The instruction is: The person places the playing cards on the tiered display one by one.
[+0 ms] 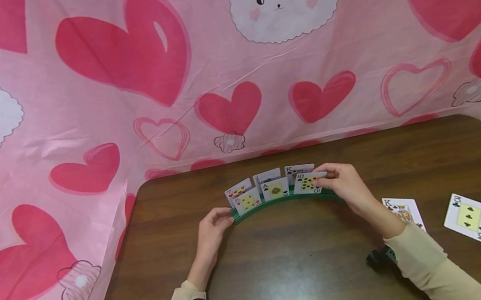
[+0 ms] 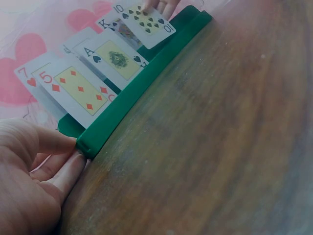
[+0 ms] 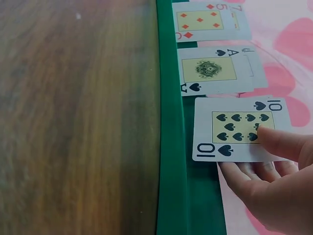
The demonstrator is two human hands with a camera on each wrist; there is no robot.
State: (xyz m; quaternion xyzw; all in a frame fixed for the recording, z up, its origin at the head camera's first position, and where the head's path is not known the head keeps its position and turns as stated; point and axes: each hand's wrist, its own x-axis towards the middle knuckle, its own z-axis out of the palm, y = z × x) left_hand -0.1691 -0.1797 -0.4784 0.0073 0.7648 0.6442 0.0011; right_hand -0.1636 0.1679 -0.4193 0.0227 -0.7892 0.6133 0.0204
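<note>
10-spades card w/in R grip

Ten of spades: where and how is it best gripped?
Probably by the upper right part of the ten of spades, from the right: this flat card is held up, so thumb in front and fingers behind leave its lower edge free.

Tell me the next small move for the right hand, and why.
Probably lower the ten of spades into the green holder: the right hand pinches it beside the ace of spades, and its whole bottom edge shows, so it looks unseated. The left hand grips the holder's left end.
</note>
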